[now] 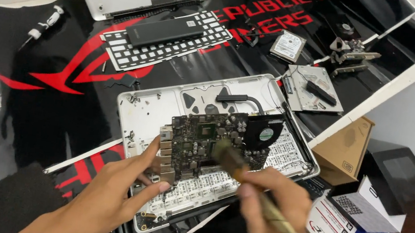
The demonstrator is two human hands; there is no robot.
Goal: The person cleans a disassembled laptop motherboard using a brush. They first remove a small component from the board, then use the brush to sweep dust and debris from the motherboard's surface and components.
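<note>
black mat [57, 106] with red print covers the desk. left hand [116, 190] pinches the circuit board [204, 140] by its 8 o'clock corner, tilting it above the open laptop shell [155, 106]. right hand [274, 201] is closed around a brush [252, 185], blurred, its long axis running 10 to 4 o'clock, bristles on the board. fan [264, 132] sits at the board's 3 o'clock end.
</note>
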